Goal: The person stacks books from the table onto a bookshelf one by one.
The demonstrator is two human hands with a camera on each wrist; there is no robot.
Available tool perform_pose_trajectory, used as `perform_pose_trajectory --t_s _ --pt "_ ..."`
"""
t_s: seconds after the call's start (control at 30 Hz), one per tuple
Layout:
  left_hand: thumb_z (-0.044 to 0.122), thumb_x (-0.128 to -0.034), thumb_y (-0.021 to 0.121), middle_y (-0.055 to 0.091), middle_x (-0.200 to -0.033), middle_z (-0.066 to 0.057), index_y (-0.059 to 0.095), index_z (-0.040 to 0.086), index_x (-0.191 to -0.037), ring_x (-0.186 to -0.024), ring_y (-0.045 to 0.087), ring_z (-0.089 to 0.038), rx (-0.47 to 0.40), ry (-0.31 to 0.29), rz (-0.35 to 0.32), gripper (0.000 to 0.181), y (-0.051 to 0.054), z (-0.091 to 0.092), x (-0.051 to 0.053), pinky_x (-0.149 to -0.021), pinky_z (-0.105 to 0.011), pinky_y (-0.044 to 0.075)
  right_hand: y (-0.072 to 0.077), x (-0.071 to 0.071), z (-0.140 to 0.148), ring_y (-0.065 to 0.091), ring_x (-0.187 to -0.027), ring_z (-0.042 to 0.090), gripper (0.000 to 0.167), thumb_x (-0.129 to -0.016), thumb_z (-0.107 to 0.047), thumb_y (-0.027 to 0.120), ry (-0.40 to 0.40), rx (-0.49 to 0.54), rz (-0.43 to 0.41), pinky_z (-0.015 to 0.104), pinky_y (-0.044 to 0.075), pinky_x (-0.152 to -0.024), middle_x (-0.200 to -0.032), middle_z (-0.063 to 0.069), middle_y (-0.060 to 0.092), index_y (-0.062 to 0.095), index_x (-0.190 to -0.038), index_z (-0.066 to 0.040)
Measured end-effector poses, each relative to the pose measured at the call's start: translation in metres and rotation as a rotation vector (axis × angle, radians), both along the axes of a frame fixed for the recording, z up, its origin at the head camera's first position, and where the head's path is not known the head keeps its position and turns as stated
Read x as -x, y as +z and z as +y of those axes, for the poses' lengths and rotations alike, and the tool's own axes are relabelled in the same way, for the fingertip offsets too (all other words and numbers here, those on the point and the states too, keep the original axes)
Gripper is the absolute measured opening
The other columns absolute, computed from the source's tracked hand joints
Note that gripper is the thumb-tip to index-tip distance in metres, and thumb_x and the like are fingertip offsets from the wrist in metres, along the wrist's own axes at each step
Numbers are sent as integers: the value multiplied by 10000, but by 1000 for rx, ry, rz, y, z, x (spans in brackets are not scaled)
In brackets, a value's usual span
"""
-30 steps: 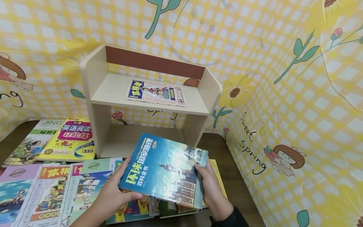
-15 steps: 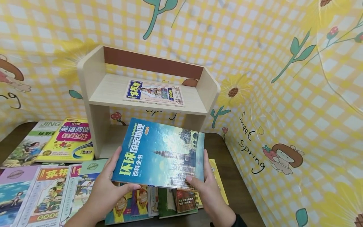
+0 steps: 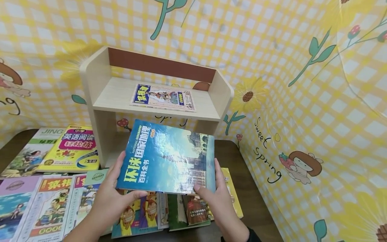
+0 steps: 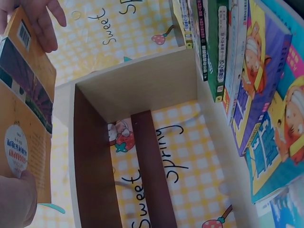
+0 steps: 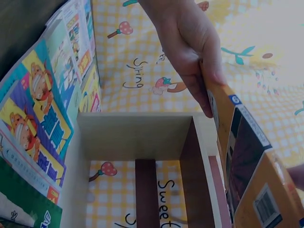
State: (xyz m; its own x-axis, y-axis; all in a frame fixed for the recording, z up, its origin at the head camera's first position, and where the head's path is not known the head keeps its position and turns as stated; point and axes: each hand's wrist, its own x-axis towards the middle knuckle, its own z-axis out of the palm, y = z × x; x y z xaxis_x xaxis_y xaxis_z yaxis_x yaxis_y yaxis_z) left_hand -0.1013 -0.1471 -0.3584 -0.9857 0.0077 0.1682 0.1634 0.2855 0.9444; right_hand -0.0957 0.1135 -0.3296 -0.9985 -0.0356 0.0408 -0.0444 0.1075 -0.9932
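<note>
Both hands hold a blue geography encyclopedia (image 3: 169,158), its front cover facing up and tilted, in front of the shelf's lower compartment. The left hand (image 3: 113,198) grips its left side, thumb along the bottom edge. At the lower right, the right hand (image 3: 219,201) grips the other side, thumb on the cover. The wrist views show the book's orange back cover (image 4: 28,114). Behind it stands a small wooden bookshelf (image 3: 157,112), partly hidden by the book. A comic-style book (image 3: 163,97) lies flat on its upper board.
Several books lie on the dark table (image 3: 257,201): a yellow English reading book (image 3: 71,149) and a green-and-white book (image 3: 36,154) left of the shelf, more along the front. A yellow book (image 3: 232,191) lies at right. Patterned cloth (image 3: 302,101) hangs behind and at the right.
Both hands have raised the encyclopedia and shifted it slightly left, uncovering more of the books beneath it. The right thumb now lies nearer the cover's lower edge.
</note>
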Motion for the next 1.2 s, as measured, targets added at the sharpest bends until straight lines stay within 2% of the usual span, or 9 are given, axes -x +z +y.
perform_pose_trajectory --t_s 0.17,0.2,0.37,0.5,0.6,0.67,0.83,0.97,1.2 --pt "191 -809 786 165 -1562 -204 -8 274 -1557 -1186 488 -409 7 31 83 1094 8 -3 5 -824 -342 545 0 3 1 -75 -1468 305 1020 -858 -231 741 67 -38 38 584 199 -1132 -1616 45 -43 -4 -1554 -279" --pt "196 -810 787 154 -1568 -199 -8 271 -1558 -1193 480 -412 10 36 92 1094 11 -4 7 -833 -344 536 2 5 1 37 -1466 343 1011 -866 -235 735 80 -33 43 599 237 -1113 -1616 27 -36 -8 -1551 -297" --pt "261 -824 774 154 -1570 -186 -18 264 -1558 -1224 464 -409 21 51 131 1080 31 -10 22 -865 -218 495 17 30 -1 59 -1470 295 962 -905 -249 693 126 -91 119 571 223 -1130 -1615 -10 -38 -21 -1546 -320" --pt "310 -825 771 140 -1565 -211 -29 221 -1560 -1295 387 -449 42 57 150 1090 47 -14 40 -982 -374 448 33 58 -4 -61 -1474 217 967 -912 -226 684 155 -132 153 549 81 -1168 -1614 -21 -49 -39 -1550 -296" --pt "367 -812 774 115 -1574 -223 -31 205 -1561 -1356 294 -470 59 60 131 1111 60 -18 55 -1049 -572 340 45 81 -6 6 -1478 218 958 -918 -180 673 202 -129 163 504 108 -1178 -1618 5 14 -38 -1557 -247" --pt "401 -799 776 135 -1567 -231 -20 203 -1563 -1373 260 -469 82 60 112 1121 69 -20 65 -1053 -632 311 53 96 -7 51 -1476 219 948 -923 -182 667 217 -155 153 470 114 -1183 -1618 26 52 -35 -1559 -211" --pt "437 -789 775 192 -1555 -232 -22 158 -1562 -1373 276 -437 144 37 53 1145 94 -22 95 -1080 -613 285 73 127 -9 51 -1478 212 924 -934 -258 649 185 -257 51 438 110 -1188 -1623 36 37 -27 -1560 -205" --pt "382 -812 772 272 -1539 -204 19 140 -1564 -1338 336 -383 118 5 -7 1091 110 -22 117 -1099 -551 294 85 147 -10 25 -1483 212 886 -944 -302 630 174 -292 -21 446 146 -1184 -1627 31 23 4 -1564 -206" --pt "283 -857 745 437 -1444 -191 248 84 -1523 -1299 402 -346 97 -57 -60 855 115 -25 136 -1091 -512 302 92 167 -13 79 -1481 225 874 -948 -316 621 223 -323 -61 432 183 -1177 -1621 56 87 26 -1562 -135"
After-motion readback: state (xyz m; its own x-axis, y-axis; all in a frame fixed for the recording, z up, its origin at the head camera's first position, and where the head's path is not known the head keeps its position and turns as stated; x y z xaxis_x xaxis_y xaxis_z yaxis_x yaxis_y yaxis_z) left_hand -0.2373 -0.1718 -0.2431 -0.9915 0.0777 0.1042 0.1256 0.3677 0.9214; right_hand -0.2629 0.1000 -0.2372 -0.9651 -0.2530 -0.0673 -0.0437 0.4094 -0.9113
